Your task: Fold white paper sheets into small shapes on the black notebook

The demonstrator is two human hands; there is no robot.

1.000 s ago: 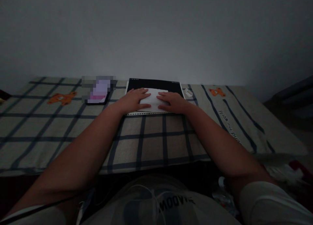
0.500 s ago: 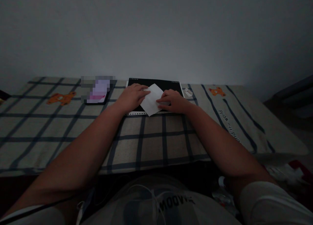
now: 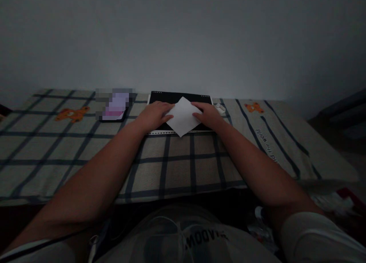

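Note:
A white square sheet of paper (image 3: pixel 183 117) is turned cornerwise over a black sheet or cover (image 3: pixel 180 97) with small punched holes along its edges. My left hand (image 3: pixel 154 116) grips the paper's left corner, thumb and fingers close together at its edge. At the opposite corner my right hand (image 3: pixel 210 116) holds the paper between thumb and forefinger. The near corner of the paper reaches past the white perforated strip (image 3: pixel 161 133) at the front of the black cover. How firmly either hand pinches is hard to see in the dim light.
A phone (image 3: pixel 116 106), partly pixelated, lies to the left on the checked tablecloth (image 3: pixel 177 171). Right of the black cover is a small white scrap (image 3: pixel 220 108). A wall (image 3: pixel 183 42) rises behind the table. Below its front edge on the right is a clear plastic bottle (image 3: pixel 259 217).
My right hand has moved outward from the paper's surface to its right corner. The paper has shifted slightly right and shows more of its face. My left hand has barely moved.

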